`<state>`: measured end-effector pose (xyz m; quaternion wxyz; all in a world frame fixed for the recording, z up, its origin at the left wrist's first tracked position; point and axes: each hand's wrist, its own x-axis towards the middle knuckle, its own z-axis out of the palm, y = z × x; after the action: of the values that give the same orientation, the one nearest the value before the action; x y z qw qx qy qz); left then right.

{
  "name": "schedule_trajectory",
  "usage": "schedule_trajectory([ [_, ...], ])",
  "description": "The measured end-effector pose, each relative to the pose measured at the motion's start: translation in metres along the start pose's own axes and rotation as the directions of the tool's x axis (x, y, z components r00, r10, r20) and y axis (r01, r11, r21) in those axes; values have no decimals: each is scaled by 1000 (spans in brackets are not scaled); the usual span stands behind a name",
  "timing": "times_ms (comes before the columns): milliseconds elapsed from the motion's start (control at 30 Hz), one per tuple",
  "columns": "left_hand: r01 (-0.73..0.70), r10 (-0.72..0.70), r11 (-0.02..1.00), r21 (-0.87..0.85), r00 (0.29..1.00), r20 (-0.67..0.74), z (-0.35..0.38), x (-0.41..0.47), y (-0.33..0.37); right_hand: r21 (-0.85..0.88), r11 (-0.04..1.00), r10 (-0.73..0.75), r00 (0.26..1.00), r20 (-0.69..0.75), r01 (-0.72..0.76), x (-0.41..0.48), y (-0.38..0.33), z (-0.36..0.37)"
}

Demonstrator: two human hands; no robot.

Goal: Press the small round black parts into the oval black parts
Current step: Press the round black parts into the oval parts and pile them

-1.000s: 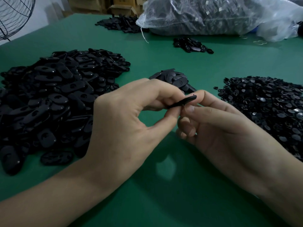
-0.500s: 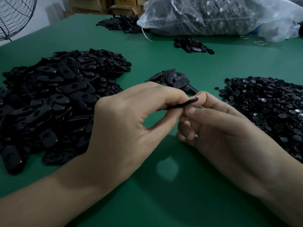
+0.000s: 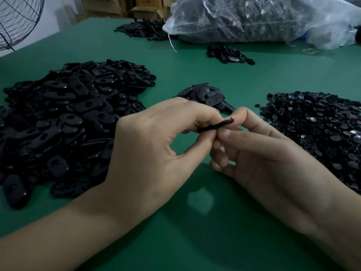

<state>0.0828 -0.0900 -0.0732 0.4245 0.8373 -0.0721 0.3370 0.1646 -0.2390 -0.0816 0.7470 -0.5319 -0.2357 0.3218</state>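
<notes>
**Between the fingertips: an oval part held edge-on, mid-press**

Above the green table-top (image 3: pixel 195 241), the left hand (image 3: pixel 156 149) pinches a flat oval black plastic part (image 3: pixel 216 125) between thumb and forefinger. The right hand (image 3: pixel 263 153) clamps its free end between thumb and fingertips. The oval part is seen edge-on, held clear of the table. No small round black part shows; it is probably hidden under the right fingers, being pushed home.

Just behind the hands lies a small heap of oval pieces (image 3: pixel 207 94). A large pile of black ovals (image 3: pixel 68 118) lies to the left and a spread of small round black parts (image 3: pixel 322 130) to the right. A clear plastic bag of dark parts (image 3: pixel 254 16) lies at the far edge.

The thin oval could flex or twist if the two pinches push unevenly, leaving the round part half-seated or cocked. A slip of the thumb could also flick the part out into either pile, where it would be hard to find again.

No brand or writing can be read. Small white tags inside the bag are too small to make out.
</notes>
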Motion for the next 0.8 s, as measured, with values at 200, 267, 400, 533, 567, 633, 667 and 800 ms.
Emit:
schedule_trajectory([
  [200,26,-26,999,-20,1000,-15,-3,1,-10,-239,947,-236,970,-57,216,-7,-1,2],
  [267,84,-85,995,-58,996,1,-4,0,-14,-358,906,-266,961,-71,224,-6,-1,1],
  [400,233,-226,961,-151,972,58,-2,-2,-25,-529,826,-295,949,-113,194,-5,-2,-1],
  [533,195,-192,980,-37,978,84,-1,-4,-24,-393,913,-210,952,-225,108,-3,1,-3],
  [567,174,-174,985,-2,981,82,0,-3,-23,-383,920,-193,951,-243,89,-3,1,-3],
  [633,146,-149,988,52,987,67,1,-1,-23,-395,916,-182,949,-258,68,-3,1,-4],
  [667,143,-147,988,64,987,59,1,1,-23,-400,914,-184,948,-261,68,-3,0,-5],
  [800,162,-168,979,126,985,39,-2,16,-26,-393,915,-211,934,-290,85,0,-2,-10],
])
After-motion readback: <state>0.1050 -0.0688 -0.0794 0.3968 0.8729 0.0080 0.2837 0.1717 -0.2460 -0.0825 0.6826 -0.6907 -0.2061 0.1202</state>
